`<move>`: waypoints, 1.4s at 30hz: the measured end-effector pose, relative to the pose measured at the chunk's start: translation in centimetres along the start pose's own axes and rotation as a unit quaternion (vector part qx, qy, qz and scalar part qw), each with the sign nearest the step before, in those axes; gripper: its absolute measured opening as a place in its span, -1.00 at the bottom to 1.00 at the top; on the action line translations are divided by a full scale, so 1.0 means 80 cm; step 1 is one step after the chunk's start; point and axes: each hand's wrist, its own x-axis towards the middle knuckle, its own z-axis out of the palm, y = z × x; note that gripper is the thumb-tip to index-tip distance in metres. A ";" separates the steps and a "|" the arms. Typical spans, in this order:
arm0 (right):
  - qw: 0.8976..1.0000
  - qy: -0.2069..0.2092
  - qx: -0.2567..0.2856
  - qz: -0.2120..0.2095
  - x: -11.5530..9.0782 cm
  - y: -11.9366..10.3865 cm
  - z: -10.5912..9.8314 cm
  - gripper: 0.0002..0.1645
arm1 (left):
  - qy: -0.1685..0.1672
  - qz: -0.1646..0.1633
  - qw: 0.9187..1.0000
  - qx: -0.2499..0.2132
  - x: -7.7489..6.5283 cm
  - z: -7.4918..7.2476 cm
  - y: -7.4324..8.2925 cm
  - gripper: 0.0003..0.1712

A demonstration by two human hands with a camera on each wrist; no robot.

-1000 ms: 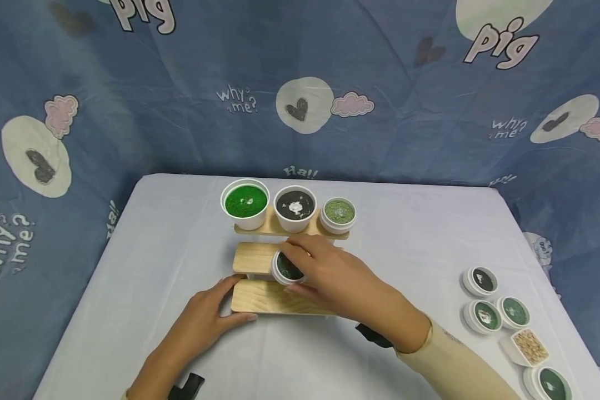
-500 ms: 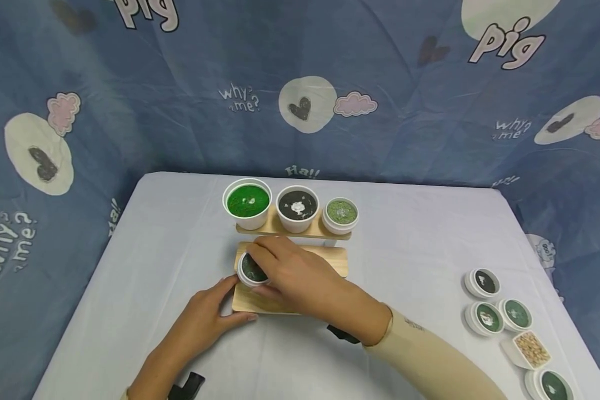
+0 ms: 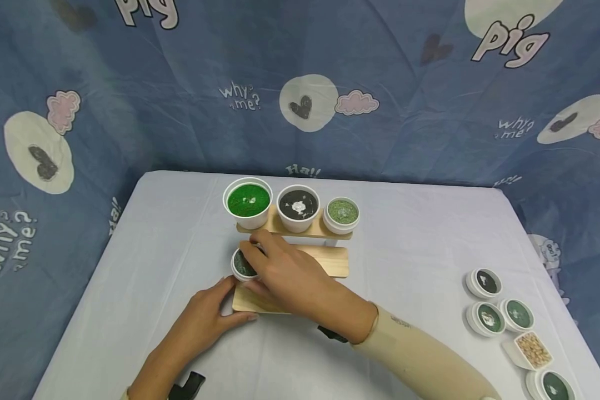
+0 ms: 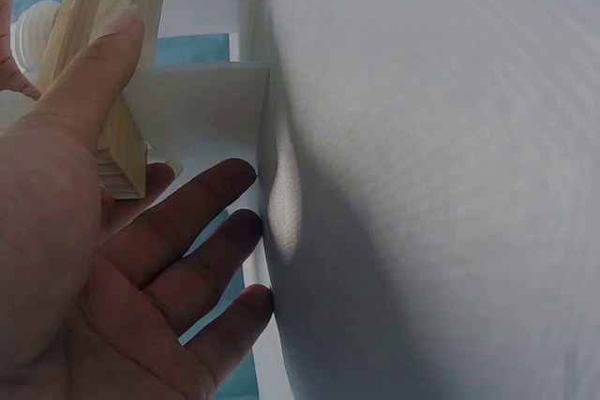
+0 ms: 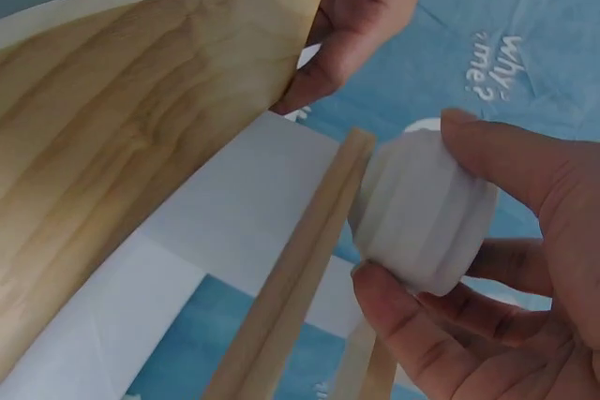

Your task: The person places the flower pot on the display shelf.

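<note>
My right hand [image 3: 295, 272] grips a small white tub [image 3: 244, 265] with a dark green top, thumb and fingers around its sides. The tub is over the left end of the middle step [image 3: 330, 261] of a wooden tiered stand; in the right wrist view its base [image 5: 427, 213] is right at the board's edge. My left hand [image 3: 205, 314] pinches the left end of the lowest step [image 3: 260, 300] between thumb and index finger. Its other fingers [image 4: 206, 222] spread below the board. On the top step stand a bright green cup [image 3: 248, 201], a black-topped cup [image 3: 298, 205] and a pale green tub [image 3: 342, 213].
At the right of the white-covered table [image 3: 405, 239] stand a dark-topped tub [image 3: 487, 282], green-topped tubs [image 3: 489, 318] and a square tub of beige pieces [image 3: 532, 350]. A blue printed cloth [image 3: 205, 133] hangs behind the table.
My right hand has carried the small white tub leftward along the middle step to its left end, slightly back over the last half second. My left hand has stayed at the lowest step.
</note>
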 end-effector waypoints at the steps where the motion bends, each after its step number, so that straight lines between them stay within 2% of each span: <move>1: 1.000 0.004 -0.001 0.005 0.000 0.000 0.001 -0.34 | 0.000 0.000 1.000 -0.001 0.000 0.000 0.000 -0.09; 14: 0.997 0.039 -0.012 0.067 0.000 -0.007 0.009 -0.23 | -0.008 -0.004 1.000 0.001 0.001 0.001 -0.001 -0.08; 21: 0.993 0.060 -0.013 0.100 -0.001 -0.008 0.014 -0.29 | -0.011 -0.005 1.000 -0.005 0.002 0.001 -0.003 -0.07; 30: 0.991 0.066 -0.017 0.116 -0.004 -0.012 0.012 -0.27 | -0.001 0.009 1.000 -0.008 0.001 0.001 -0.004 -0.11; 42: 0.991 0.064 -0.025 0.114 -0.028 -0.009 0.002 -0.33 | 0.006 0.019 1.000 -0.004 0.002 0.003 -0.005 -0.12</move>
